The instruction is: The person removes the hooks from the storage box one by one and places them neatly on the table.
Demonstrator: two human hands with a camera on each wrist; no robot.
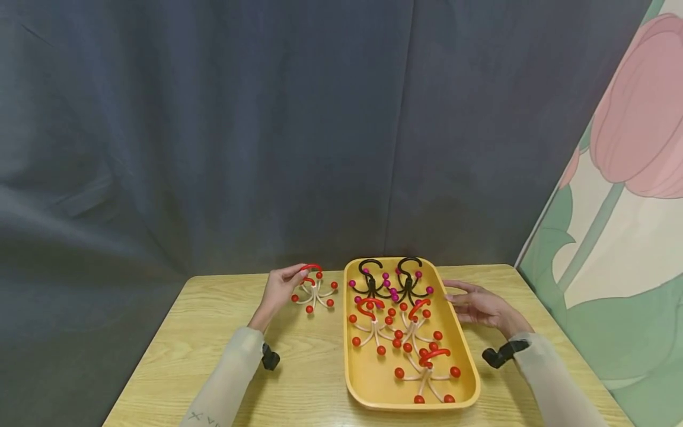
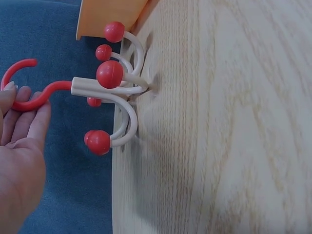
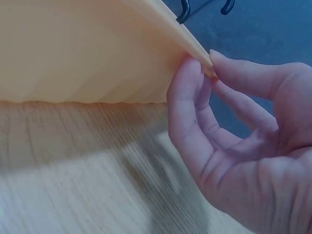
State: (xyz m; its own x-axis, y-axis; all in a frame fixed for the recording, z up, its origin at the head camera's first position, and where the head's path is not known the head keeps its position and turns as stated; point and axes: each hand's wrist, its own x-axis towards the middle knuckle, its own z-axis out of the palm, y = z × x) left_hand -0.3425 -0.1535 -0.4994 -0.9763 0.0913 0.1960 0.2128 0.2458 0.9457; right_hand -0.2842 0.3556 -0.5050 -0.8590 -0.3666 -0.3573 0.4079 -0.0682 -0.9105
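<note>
My left hand (image 1: 278,289) pinches the red curved top of a red-and-white multi-arm hanging hook (image 2: 87,87), left of the yellow tray (image 1: 368,382). Thumb and fingers meet at the bend of the red hook in the left wrist view. Its white arms curve out from the stem at the tabletop and end in red balls. On the tray's right side, my right hand (image 1: 482,308) pinches the rim between thumb and fingers, with the tray wall (image 3: 92,53) beside it. Several hooks stand inside: black ones (image 1: 372,286) with magenta balls at the back, red-and-white ones (image 1: 428,373) nearer me.
The wooden table (image 1: 187,344) has its far edge against a dark curtain (image 1: 256,148). A wall painted with a pink tulip (image 1: 640,118) runs along the right. Black straps with small devices (image 1: 270,357) sit on both wrists.
</note>
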